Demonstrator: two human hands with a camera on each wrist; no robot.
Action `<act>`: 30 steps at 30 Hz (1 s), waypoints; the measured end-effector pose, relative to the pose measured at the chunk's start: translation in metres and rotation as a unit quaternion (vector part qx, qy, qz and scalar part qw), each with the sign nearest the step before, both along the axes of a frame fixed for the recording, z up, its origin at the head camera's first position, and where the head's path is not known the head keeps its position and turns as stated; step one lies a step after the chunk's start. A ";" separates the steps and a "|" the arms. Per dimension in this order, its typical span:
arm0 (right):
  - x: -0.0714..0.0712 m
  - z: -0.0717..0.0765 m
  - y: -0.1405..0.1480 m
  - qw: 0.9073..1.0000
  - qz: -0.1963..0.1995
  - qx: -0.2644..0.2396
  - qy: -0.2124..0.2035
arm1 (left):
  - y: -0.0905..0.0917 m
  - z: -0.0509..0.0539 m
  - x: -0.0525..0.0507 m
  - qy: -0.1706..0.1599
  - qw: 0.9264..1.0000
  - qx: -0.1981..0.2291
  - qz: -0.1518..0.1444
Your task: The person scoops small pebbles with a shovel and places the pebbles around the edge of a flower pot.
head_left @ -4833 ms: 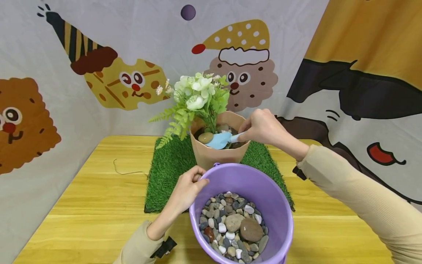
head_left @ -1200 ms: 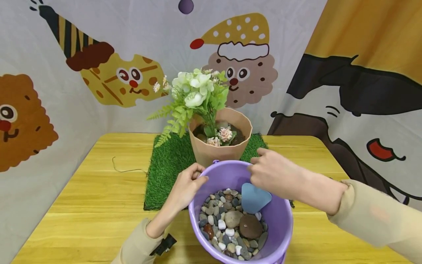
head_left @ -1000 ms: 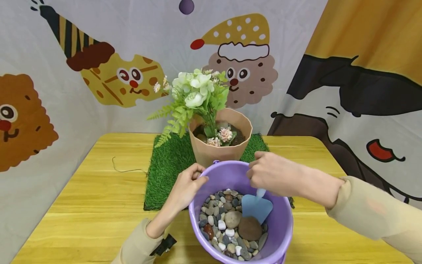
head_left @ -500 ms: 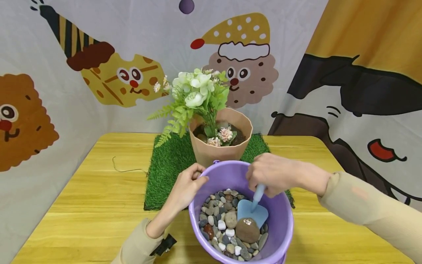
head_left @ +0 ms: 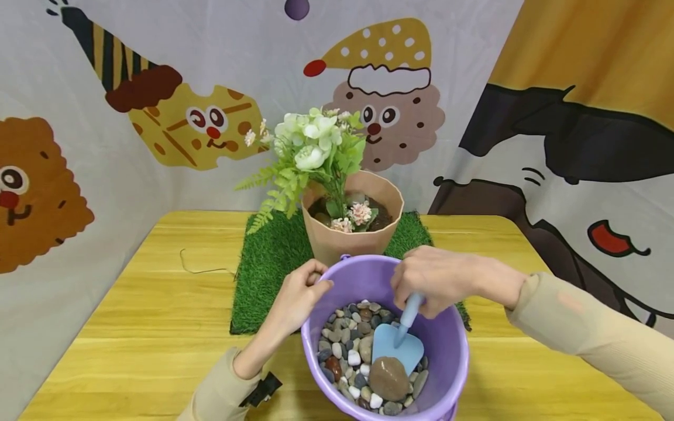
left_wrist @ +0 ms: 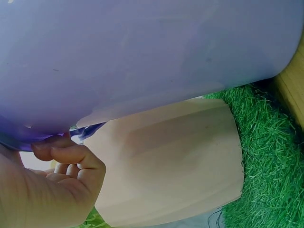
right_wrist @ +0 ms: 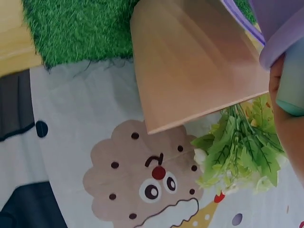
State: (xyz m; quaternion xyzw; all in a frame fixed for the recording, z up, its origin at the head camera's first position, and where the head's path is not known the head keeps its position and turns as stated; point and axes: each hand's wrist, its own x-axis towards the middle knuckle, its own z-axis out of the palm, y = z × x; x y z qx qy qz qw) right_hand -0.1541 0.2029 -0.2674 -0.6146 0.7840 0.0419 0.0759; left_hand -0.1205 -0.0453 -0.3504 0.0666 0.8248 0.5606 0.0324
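Note:
My right hand (head_left: 434, 278) grips the handle of a light blue toy trowel (head_left: 397, 346), its blade slanting down into a purple bucket (head_left: 461, 356). A large smooth brown stone (head_left: 389, 379) lies against the blade's front edge and partly covers it; how far the blade reaches under it cannot be told. Smaller pebbles (head_left: 344, 327) cover the bucket's bottom. With thumb and curled fingers, my left hand (head_left: 295, 301) holds the bucket's left rim. The left wrist view shows that hand (left_wrist: 52, 185) at the bucket wall (left_wrist: 142, 57). In the right wrist view, the trowel handle (right_wrist: 292, 85) is partly cut off.
Behind the bucket stands a peach flowerpot (head_left: 347, 245) with soil, white flowers (head_left: 310, 143) and pink blossoms (head_left: 360, 213). It rests on an artificial grass mat (head_left: 274, 269) on the wooden table (head_left: 142, 304). A thin dark string (head_left: 205, 272) lies at left.
My right hand has brought the trowel from the flowerpot into the bucket. Lately the blade has moved left and toward me, shifting the brown stone the same way. My left hand stays put.

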 end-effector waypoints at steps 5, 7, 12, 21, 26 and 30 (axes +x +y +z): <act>-0.001 -0.003 0.001 1.000 -0.001 -0.013 -0.013 | 0.000 0.000 0.000 0.000 1.000 0.001 -0.001; -0.001 -0.004 0.002 1.000 -0.004 -0.020 -0.023 | 0.000 0.000 0.000 0.001 1.000 0.002 -0.001; 0.001 -0.009 0.000 0.997 -0.004 -0.036 -0.071 | 0.000 -0.001 0.000 0.002 1.000 0.003 -0.001; 0.000 -0.015 0.001 0.991 -0.004 -0.081 -0.106 | 0.000 -0.002 0.000 0.001 1.000 0.005 -0.008; -0.001 -0.015 0.004 0.985 -0.004 -0.120 -0.123 | 0.000 -0.002 -0.001 0.004 1.000 0.007 -0.006; -0.003 -0.014 0.006 0.981 -0.005 -0.137 -0.134 | -0.001 -0.002 0.000 0.002 1.000 0.008 -0.006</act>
